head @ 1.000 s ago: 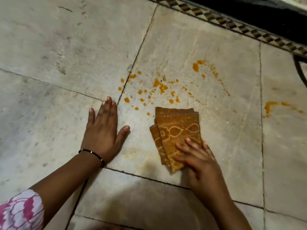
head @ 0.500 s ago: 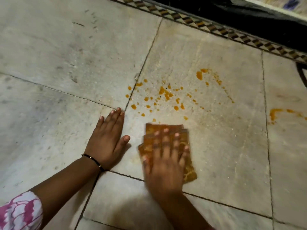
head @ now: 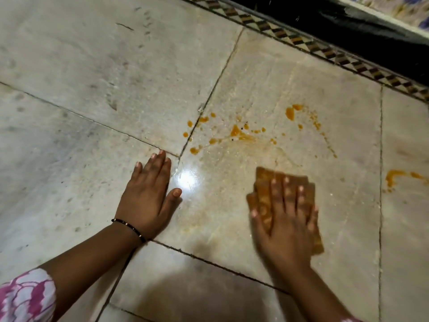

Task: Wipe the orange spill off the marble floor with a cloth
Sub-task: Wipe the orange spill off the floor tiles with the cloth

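1. The right hand [head: 286, 219] lies palm down on the folded orange-brown cloth [head: 263, 196], its fingers [head: 286, 194] straight and spread, pressing the cloth flat against the marble floor [head: 92, 89]; the forearm runs off the near right edge.
2. The left hand [head: 146, 198] rests flat on the floor to the left, fingers straight and close together, thumb angled out to the right, holding nothing. A thin dark bracelet [head: 128, 227] circles that wrist, and a pink-and-white sleeve [head: 25, 296] is cut off at the near left corner.
3. The cloth sits near and right of the main orange spill [head: 236, 132], apart from it. More drops [head: 291, 112] lie farther right, and another smear [head: 394, 176] lies on the next tile to the right.
4. No writing or label is readable anywhere.
5. The right hand and cloth are motion-blurred, so the cloth's pattern and its near edge under the palm are hard to make out. A patterned border strip [head: 325, 52] and a dark band run along the far right, cut off by the frame.
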`<state>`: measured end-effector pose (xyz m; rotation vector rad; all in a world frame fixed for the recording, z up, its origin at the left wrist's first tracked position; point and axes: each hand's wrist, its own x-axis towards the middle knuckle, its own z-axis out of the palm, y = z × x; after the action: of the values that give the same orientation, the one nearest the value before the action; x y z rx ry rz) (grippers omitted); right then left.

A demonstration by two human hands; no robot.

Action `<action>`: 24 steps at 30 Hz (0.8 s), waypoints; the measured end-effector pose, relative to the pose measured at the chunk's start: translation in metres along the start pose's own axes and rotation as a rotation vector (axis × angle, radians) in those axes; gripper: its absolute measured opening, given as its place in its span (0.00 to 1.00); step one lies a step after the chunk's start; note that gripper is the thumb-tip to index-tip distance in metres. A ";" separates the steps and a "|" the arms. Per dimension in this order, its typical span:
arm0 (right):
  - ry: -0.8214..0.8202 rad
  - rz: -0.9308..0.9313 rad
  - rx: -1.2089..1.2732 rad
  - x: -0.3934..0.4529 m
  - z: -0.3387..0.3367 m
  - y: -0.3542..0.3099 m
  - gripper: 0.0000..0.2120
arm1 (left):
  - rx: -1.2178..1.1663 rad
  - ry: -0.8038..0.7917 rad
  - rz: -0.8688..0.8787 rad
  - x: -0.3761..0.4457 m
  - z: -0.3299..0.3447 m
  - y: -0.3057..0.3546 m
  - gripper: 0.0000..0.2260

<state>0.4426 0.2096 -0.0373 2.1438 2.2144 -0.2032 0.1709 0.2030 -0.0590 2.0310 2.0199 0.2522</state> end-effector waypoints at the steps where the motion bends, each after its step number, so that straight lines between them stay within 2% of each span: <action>1: 0.004 -0.008 -0.014 -0.021 0.004 -0.009 0.35 | 0.005 -0.001 -0.002 0.000 0.000 0.002 0.36; 4: -0.008 -0.157 0.023 -0.039 0.015 -0.064 0.32 | 0.025 -0.003 0.002 0.000 -0.001 0.003 0.36; 6: 0.009 -0.314 0.051 -0.015 0.016 -0.094 0.31 | 0.027 -0.005 0.014 -0.001 -0.001 0.002 0.36; 8: 0.000 -0.393 0.052 0.027 0.009 -0.100 0.30 | 0.017 0.000 0.018 -0.001 -0.001 0.000 0.35; 10: -0.041 -0.332 0.034 0.068 0.001 -0.078 0.30 | 0.011 0.007 0.027 -0.001 0.000 -0.002 0.35; 13: -0.050 -0.083 0.024 0.083 -0.007 -0.013 0.32 | -0.018 0.004 0.025 -0.002 0.000 -0.003 0.35; 16: -0.015 0.085 -0.002 0.032 -0.004 0.024 0.33 | -0.017 0.010 0.012 -0.002 0.000 -0.001 0.36; 18: 0.003 0.098 -0.006 -0.021 0.008 0.005 0.33 | -0.019 0.003 0.008 -0.002 0.000 0.000 0.36; 21: -0.004 -0.118 0.052 -0.077 0.017 -0.064 0.31 | -0.012 0.005 -0.009 -0.001 -0.002 0.001 0.36; 24: -0.011 -0.329 0.092 -0.072 0.020 -0.115 0.29 | -0.025 0.006 0.001 -0.002 -0.001 -0.002 0.35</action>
<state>0.3295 0.1322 -0.0410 1.7967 2.5869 -0.3350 0.1690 0.2014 -0.0590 2.0186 2.0089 0.2825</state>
